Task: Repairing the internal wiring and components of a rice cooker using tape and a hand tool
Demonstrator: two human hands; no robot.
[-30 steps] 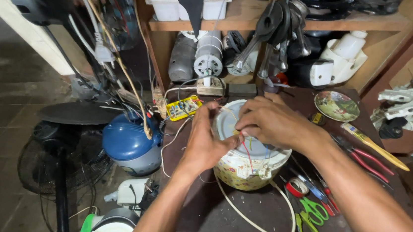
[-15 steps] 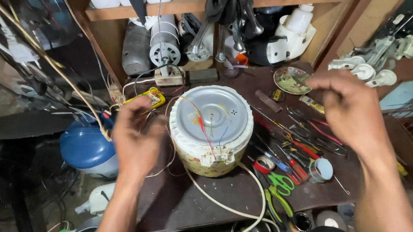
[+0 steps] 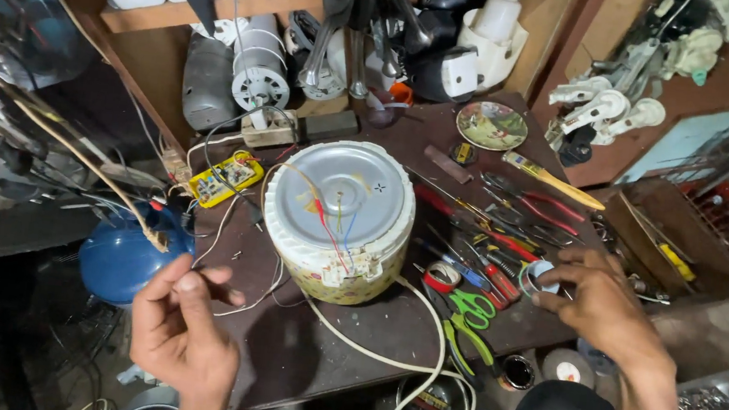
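1. The right hand (image 3: 597, 305), at 4 o'clock of the cooker (image 3: 339, 219), closes its fingertips on a small tape roll (image 3: 539, 277) at the tabletop's (image 3: 317, 350) right edge.
2. The left hand (image 3: 181, 325), at 7 o'clock of the cooker, hangs clear of the tabletop with fingers curled and thumb meeting forefinger; whether anything is pinched there cannot be told.
3. Between the hands, the cooker sits upside down mid-tabletop, its round metal base up, with red, yellow and blue wires (image 3: 328, 219) trailing across the base to its near rim.
4. A white cord (image 3: 421, 359) leaves the cooker at 5 o'clock and loops off the tabletop's front edge.
5. Just left of the right hand lie a red tape roll (image 3: 439, 277) and green-handled scissors (image 3: 471, 309).
6. At 3 o'clock of the cooker, screwdrivers and red-handled pliers (image 3: 532, 202) lie in a spread; a yellow-handled tool (image 3: 551, 179) lies beyond them.
7. At 1 o'clock, a patterned plate (image 3: 492, 125) rests near the tabletop's back.
8. At 10 o'clock, a yellow circuit board (image 3: 224, 177) lies wired on the tabletop.
9. At 8 o'clock, a blue round casing (image 3: 118, 254) sits below the tabletop's left edge.
10. At 11 o'clock, a grey fan motor (image 3: 260, 73) stands under a wooden shelf (image 3: 250, 2).
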